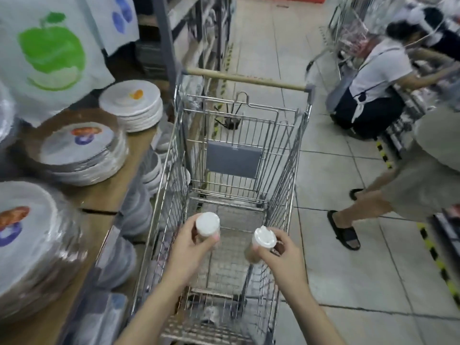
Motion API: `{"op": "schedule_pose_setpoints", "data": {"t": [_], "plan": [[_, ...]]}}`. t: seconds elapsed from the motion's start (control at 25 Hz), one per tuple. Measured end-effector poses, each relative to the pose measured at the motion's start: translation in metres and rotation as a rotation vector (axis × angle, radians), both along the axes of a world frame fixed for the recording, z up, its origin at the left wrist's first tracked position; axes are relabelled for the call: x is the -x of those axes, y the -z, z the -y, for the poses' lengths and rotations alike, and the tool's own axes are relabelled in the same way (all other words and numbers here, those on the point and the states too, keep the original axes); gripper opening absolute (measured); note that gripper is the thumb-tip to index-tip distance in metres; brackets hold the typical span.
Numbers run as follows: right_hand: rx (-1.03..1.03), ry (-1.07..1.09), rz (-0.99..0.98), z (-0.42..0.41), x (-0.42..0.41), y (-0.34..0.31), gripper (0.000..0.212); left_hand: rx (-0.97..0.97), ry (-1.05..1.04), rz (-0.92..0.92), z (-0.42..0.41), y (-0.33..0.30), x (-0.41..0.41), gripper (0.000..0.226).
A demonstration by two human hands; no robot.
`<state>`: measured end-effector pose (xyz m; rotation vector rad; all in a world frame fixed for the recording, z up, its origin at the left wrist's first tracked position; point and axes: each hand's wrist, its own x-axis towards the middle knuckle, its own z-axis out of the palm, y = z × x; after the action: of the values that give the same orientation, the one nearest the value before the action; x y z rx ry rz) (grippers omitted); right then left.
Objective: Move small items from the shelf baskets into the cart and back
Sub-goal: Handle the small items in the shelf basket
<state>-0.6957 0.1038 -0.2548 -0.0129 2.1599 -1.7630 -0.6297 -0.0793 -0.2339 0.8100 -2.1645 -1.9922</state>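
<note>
The cart (234,155) stands in the middle of the aisle, its handle (246,79) at the far end. Above its basket, the left hand (191,241) holds one jar (207,226) and the right hand (281,252) holds another jar (261,242), side by side and apart. Left of the cart runs a shelf (104,192) bearing stacks of plates (82,150). Right of the cart, across the floor (348,277), one person crouches (373,88) at the far shelves and another stands (410,183) nearer.
</note>
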Motion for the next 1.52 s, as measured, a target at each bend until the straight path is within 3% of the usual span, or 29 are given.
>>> {"op": "schedule_pose_setpoints", "data": {"t": [0.2,0.48,0.8,1.16,1.4,1.52], "plan": [[-0.063,0.160,0.110,0.044,0.067,0.080,0.036,-0.013,0.006,0.149,0.048,0.088,0.082,0.047],[-0.172,0.347,0.202,0.080,0.161,0.201,0.040,-0.019,0.053,0.245,0.045,0.221,0.184,0.043],[-0.261,0.491,0.178,0.093,0.248,0.321,0.031,-0.053,0.085,0.233,0.039,0.353,0.276,0.046],[-0.373,0.658,0.121,0.094,0.276,0.382,0.037,-0.011,0.166,0.230,0.007,0.411,0.339,0.047],[-0.301,0.712,0.115,0.098,0.283,0.394,0.034,0.111,0.178,0.211,0.001,0.424,0.348,0.051],[-0.269,0.724,0.111,0.099,0.285,0.392,0.035,0.057,0.156,0.193,-0.005,0.428,0.347,0.053]]}}
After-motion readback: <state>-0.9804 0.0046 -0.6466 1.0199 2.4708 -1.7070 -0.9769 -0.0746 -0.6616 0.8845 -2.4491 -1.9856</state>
